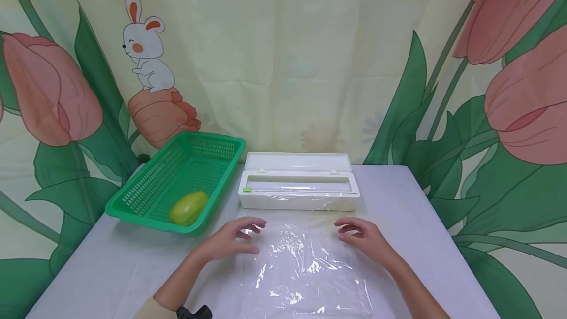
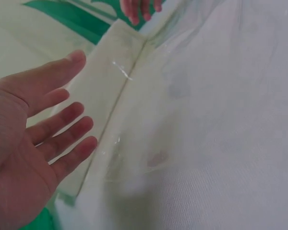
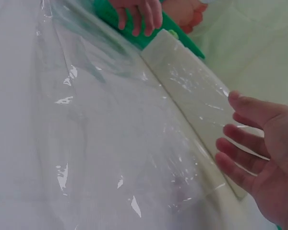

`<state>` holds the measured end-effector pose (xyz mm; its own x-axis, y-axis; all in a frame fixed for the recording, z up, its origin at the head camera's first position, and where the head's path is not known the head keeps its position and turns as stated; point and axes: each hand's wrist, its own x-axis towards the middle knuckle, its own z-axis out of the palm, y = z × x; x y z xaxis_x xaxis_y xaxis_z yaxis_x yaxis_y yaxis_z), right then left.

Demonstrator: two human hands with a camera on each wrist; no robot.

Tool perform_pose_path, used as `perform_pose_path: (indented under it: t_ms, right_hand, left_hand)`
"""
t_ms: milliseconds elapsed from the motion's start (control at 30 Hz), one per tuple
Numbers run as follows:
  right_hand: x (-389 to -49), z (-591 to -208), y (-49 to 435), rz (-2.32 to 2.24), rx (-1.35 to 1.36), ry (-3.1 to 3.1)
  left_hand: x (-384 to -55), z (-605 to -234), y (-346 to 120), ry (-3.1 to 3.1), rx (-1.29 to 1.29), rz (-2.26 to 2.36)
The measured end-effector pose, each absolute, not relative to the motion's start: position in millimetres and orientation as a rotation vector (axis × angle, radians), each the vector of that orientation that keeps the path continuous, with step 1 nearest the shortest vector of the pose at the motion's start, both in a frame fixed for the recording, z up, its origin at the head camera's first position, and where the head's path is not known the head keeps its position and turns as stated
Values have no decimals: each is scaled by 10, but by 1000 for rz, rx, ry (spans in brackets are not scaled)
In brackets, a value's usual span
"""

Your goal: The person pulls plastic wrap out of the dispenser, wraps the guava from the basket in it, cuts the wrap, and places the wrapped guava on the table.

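Note:
A sheet of clear plastic wrap (image 1: 301, 270) lies spread on the table, running forward from a white cling wrap dispenser box (image 1: 298, 203). The box's lid (image 1: 298, 161) is raised at the back, and a small green slide cutter (image 1: 246, 189) sits at the left of its front bar. My left hand (image 1: 232, 238) hovers over the sheet's left edge, fingers relaxed and holding nothing. Over the right edge, my right hand (image 1: 361, 238) is likewise loose and free of any object. Both wrist views show the left palm (image 2: 33, 158) and right palm (image 3: 273, 158) facing the box's front.
At the left stands a green plastic basket (image 1: 133, 210) holding a yellow-green oval fruit (image 1: 189, 208). A white cloth covers the table (image 1: 425, 240). Behind it hangs a curtain (image 1: 310, 63) printed with tulips and a rabbit. A black band (image 1: 195, 312) is around my left wrist.

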<state>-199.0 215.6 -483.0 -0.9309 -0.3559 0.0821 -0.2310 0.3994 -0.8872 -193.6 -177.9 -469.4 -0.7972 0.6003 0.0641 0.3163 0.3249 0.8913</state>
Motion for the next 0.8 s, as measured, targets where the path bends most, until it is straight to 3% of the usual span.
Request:
perform_pose_path:
  t_ms: [800]
  right_hand:
    - [-2283, -4942, 1984, -1571, -414, 2595]
  left_hand:
    - [-2205, -4864, -1719, 2448, 592, 1496]
